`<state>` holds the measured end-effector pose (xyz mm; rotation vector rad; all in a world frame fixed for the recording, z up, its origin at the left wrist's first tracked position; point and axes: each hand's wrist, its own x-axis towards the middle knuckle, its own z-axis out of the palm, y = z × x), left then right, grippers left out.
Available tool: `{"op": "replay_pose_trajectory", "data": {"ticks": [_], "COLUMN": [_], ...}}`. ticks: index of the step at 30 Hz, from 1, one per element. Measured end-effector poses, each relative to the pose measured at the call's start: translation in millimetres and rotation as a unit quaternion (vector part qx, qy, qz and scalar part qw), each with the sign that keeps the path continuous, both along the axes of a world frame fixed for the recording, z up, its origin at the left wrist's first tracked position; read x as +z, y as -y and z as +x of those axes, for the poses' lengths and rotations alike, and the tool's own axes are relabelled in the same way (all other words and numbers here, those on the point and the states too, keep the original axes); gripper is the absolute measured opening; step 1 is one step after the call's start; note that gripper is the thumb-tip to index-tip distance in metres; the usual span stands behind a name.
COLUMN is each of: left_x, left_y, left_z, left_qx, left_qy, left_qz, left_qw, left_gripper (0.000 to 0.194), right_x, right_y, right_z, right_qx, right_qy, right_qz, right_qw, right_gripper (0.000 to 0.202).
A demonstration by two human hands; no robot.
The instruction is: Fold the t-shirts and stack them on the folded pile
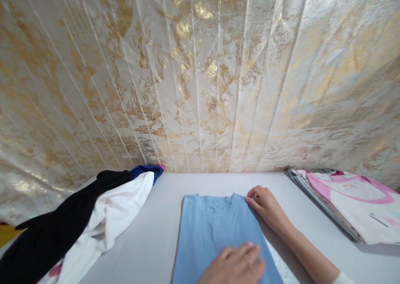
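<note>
A light blue T-shirt (215, 234), folded into a narrow rectangle, lies with its collar toward the far edge of the table. My right hand (265, 207) is at its far right shoulder corner, thumb and curled fingers closed on the fabric there. Flat on the lower front of the shirt rests my left hand (236, 265), fingers stretched toward the right and slightly blurred. The shirt's bottom end runs out of view.
Unfolded black (75, 209) and white garments (121, 209) heap on the left, with a blue one (146, 170) behind. A stack of folded clothes (359, 209) sits on the right of the white table (140, 242). A gold-patterned curtain (200, 88) hangs behind.
</note>
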<state>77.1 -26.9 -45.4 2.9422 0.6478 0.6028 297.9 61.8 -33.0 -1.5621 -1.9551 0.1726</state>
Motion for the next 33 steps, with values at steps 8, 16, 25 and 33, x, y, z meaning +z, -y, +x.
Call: {"op": "replay_pose_trajectory", "data": {"ticks": [8,16,25,33], "left_x": [60.2,43.7,43.9,39.7], "left_y": [-70,-83,-87,-81], "left_z": [-6,26,22,20], "left_qx": [0.274,0.317,0.328,0.32], "left_qy": [-0.019,-0.009,0.0,-0.008], "left_qz": [-0.164,-0.154,-0.125,-0.102], "left_qw": [0.947,0.936,0.937,0.942], "left_gripper": [0.008,0.006,0.004,0.004], "right_x": [-19.5,-36.4,-40.4,-44.0], "right_y": [70,87,86,85], "right_z": [-41,-47,-48,-48], "right_qx": [0.039,0.054,0.037,0.037], "right_qy": [0.106,0.261,0.265,0.26], "right_qz": [0.122,0.13,0.121,0.111], "right_qw": [0.986,0.955,0.956,0.958], "right_gripper": [0.041,0.075,0.067,0.067]}}
